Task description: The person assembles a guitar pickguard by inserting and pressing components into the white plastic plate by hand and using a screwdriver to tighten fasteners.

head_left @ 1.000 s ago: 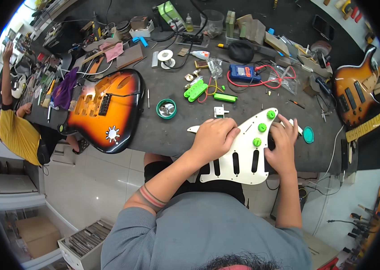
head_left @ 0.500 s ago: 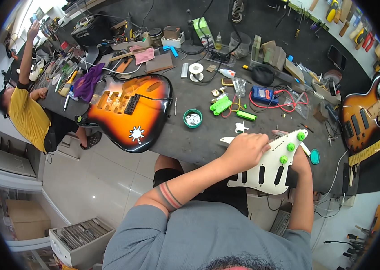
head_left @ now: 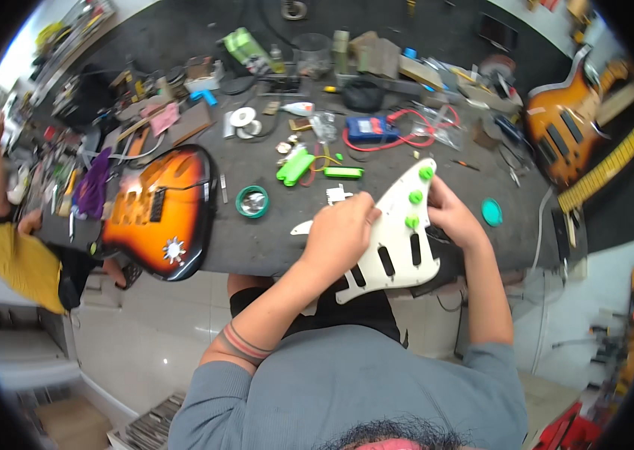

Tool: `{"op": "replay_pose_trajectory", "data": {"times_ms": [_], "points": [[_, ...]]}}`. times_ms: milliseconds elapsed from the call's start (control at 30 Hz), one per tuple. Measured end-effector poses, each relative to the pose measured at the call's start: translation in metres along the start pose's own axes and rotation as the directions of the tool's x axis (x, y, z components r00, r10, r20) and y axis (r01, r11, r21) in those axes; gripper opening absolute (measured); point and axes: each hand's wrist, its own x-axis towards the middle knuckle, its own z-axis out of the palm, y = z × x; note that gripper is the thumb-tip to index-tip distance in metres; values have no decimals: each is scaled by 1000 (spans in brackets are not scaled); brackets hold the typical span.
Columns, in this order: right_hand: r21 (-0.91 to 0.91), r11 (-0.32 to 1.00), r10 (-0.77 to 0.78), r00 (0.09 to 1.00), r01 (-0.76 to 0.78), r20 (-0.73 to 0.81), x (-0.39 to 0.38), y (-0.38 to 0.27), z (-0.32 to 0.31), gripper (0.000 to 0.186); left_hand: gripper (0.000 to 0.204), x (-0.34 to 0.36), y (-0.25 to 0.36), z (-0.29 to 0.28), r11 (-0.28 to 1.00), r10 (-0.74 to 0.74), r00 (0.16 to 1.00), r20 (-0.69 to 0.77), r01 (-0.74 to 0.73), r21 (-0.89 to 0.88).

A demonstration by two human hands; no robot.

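A cream guitar pickguard (head_left: 401, 247) with three bright green knobs (head_left: 415, 196) is held tilted over the near edge of the bench. My left hand (head_left: 343, 231) is closed on its left side, fingers curled over the edge. At the right edge, beside the knobs, my right hand (head_left: 453, 216) grips it; some of those fingers are hidden behind the plate. Just beyond my left hand lies a small white switch-like part (head_left: 338, 194). Green pickup covers (head_left: 296, 167) and another green pickup (head_left: 343, 172) with thin wires sit farther back.
A sunburst guitar body (head_left: 170, 202) lies to the left, near a green tub (head_left: 252, 202) of small metal parts. A blue multimeter (head_left: 371, 128) with red leads is behind. Another guitar (head_left: 560, 124) stands right. A person in yellow (head_left: 24, 262) works far left.
The view has shifted, so the bench contents sit differently. The pickguard is tilted more steeply, and my right hand shows more plainly at its right edge. Both hands stay on it.
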Motion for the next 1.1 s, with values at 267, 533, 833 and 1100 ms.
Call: {"op": "replay_pose_trajectory", "data": {"times_ms": [267,533,833,1100], "points": [[-311,949,52,998,-42,24,-15,0,8,55,25,-26,-17,12,982,-179,973,148,186,-33],[-336,942,-1,997,-23,-72,-13,9,8,30,20,-10,-33,18,984,94,992,-84,-80,160],[-574,816,-123,950,-68,-286,-33,4,42,23,21,-1,-29,21,998,-5,998,66,1,69],[-679,704,-560,750,207,-352,-74,48,35,20,19,-4,-43,30,998,-4,1000,9,4,57]]}}
